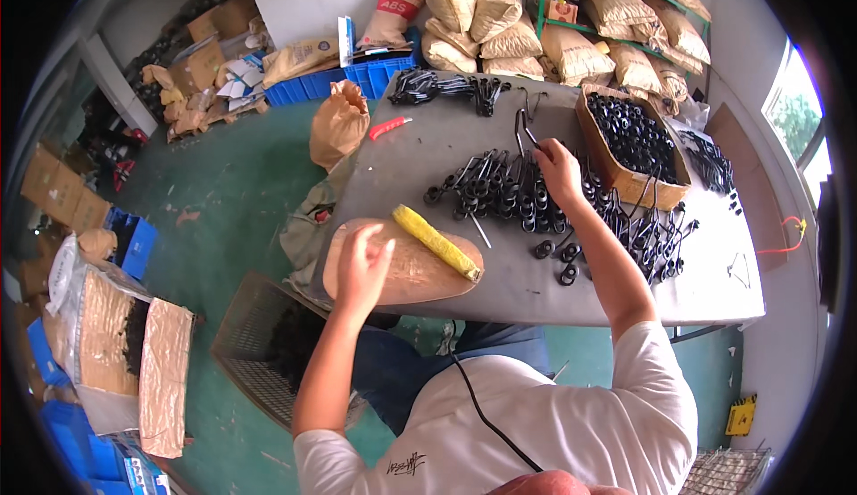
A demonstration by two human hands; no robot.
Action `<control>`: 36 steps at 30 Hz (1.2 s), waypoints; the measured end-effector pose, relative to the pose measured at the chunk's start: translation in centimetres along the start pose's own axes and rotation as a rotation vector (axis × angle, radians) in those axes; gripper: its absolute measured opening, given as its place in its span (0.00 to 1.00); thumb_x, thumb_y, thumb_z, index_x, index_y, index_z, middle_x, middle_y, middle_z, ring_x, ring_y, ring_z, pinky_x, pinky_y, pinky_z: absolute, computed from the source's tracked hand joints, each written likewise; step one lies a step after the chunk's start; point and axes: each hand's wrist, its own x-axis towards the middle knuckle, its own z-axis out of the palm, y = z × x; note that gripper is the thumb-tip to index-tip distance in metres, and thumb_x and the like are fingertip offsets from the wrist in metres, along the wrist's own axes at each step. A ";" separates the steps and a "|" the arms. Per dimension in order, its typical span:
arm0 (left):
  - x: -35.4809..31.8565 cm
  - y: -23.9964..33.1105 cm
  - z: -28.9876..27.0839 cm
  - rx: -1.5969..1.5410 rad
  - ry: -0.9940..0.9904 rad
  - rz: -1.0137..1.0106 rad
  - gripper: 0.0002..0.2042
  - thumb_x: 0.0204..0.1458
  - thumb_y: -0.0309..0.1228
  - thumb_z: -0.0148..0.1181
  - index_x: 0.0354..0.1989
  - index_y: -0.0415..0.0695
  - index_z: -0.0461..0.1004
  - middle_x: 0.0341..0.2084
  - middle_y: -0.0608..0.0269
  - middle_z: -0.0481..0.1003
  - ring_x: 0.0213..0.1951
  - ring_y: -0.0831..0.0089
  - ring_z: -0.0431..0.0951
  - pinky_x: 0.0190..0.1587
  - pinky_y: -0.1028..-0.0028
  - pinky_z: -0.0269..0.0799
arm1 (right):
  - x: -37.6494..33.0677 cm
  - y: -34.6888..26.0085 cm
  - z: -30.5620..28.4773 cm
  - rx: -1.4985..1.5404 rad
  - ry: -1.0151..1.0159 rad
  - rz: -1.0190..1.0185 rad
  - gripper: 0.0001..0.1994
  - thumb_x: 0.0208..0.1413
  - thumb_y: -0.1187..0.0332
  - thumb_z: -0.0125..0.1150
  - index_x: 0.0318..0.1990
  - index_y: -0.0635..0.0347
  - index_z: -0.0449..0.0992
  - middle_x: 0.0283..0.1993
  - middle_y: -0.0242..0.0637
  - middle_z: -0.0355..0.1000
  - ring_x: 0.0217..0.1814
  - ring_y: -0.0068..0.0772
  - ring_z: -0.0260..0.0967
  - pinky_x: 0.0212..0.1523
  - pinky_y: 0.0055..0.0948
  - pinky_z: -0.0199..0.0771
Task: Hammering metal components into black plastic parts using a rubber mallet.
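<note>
Right hand (pixel 561 174): over the pile in the middle of the surface (pixel 402 174); its fingers pinch a dark bent rod (pixel 519 133), whose two limbs angle up and away past the fingertips.
Left hand (pixel 361 272): above the left part of the brown board, thumb apart from the other fingers, these loosely spread and a little curled (whether they touch the board cannot be told).
Brown board (pixel 402 290): rounded, at the near left corner of the surface.
Yellow roll (pixel 437 243): slanting across the board, just beside the left hand.
Black hooked pieces (pixel 486 196): rods with ring-like ends, heaped in a wide row under and around the right hand; a few loose black pieces (pixel 569 274) lie nearer the person.
Thin metal rod (pixel 482 232): between the heap and the yellow roll.
Cardboard box (pixel 638 193): beyond the right hand, filled with small black rings (pixel 629 129).
Red-handled knife (pixel 388 128): near the far left edge of the surface, well apart from both hands.
Dark rods (pixel 420 87): bundled along the far edge.
Paper bag (pixel 339 129): brown, open, just beside the left edge.
Basket (pixel 241 334): on the green floor (pixel 205 209), below the left forearm, with dark contents.
</note>
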 end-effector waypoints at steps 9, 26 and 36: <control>4.7 4.8 5.6 -0.392 -0.069 -0.099 0.25 0.57 0.42 0.62 0.56 0.35 0.69 0.44 0.53 0.77 0.30 0.74 0.75 0.39 0.74 0.72 | -8.0 -10.9 5.9 0.217 -0.268 -0.351 0.08 0.51 0.70 0.65 0.37 0.61 0.77 0.34 0.43 0.74 0.38 0.48 0.73 0.41 0.41 0.74; 5.1 -6.9 0.0 -0.196 0.083 -0.212 0.12 0.63 0.38 0.55 0.43 0.41 0.77 0.30 0.65 0.80 0.30 0.78 0.75 0.34 0.74 0.70 | -15.1 -4.7 8.9 0.887 -0.940 0.726 0.27 0.65 0.58 0.51 0.67 0.60 0.57 0.41 0.44 0.75 0.33 0.36 0.73 0.39 0.34 0.74; 5.5 -7.9 -2.8 0.279 -0.053 -0.076 0.15 0.60 0.42 0.55 0.35 0.39 0.71 0.30 0.45 0.77 0.36 0.47 0.78 0.38 0.55 0.72 | -12.0 -15.6 5.3 0.790 -0.658 0.152 0.40 0.64 0.71 0.51 0.75 0.49 0.32 0.41 0.39 0.71 0.30 0.22 0.66 0.31 0.25 0.72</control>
